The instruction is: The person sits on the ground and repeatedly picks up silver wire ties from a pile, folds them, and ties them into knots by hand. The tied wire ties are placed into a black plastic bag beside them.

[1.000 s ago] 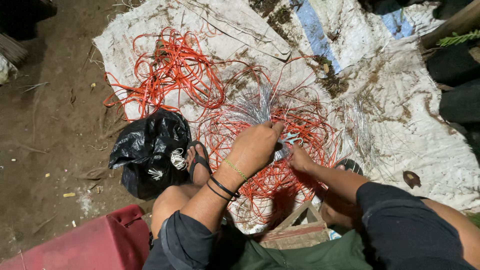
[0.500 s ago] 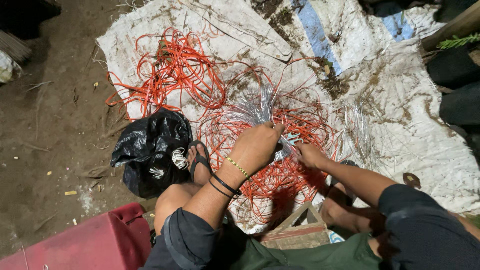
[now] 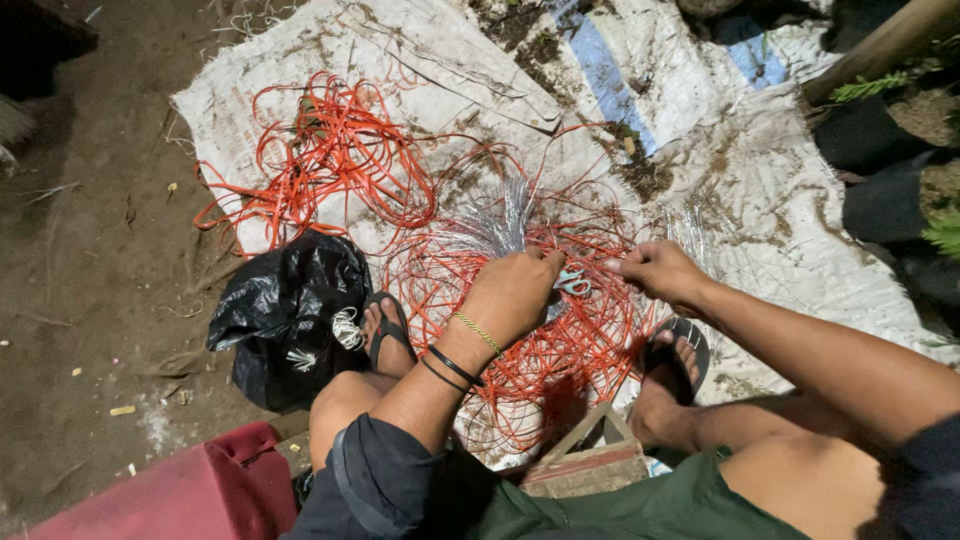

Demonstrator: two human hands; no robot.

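On the white woven sack (image 3: 430,75) spread over the dirt ground, the left hand (image 3: 515,290) is closed around a pair of light blue-handled scissors (image 3: 572,283), just above a tangle of orange cord (image 3: 560,330). The right hand (image 3: 660,272) pinches a strand of that cord just beside the scissors. A black plastic bag (image 3: 285,315) lies by the left sandalled foot (image 3: 385,328).

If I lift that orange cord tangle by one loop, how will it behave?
The orange cord tangle is thin, loosely coiled strands, so it would probably sag limp and feel light. Its loops cross each other, so neighbouring coils would likely drag along and snag.
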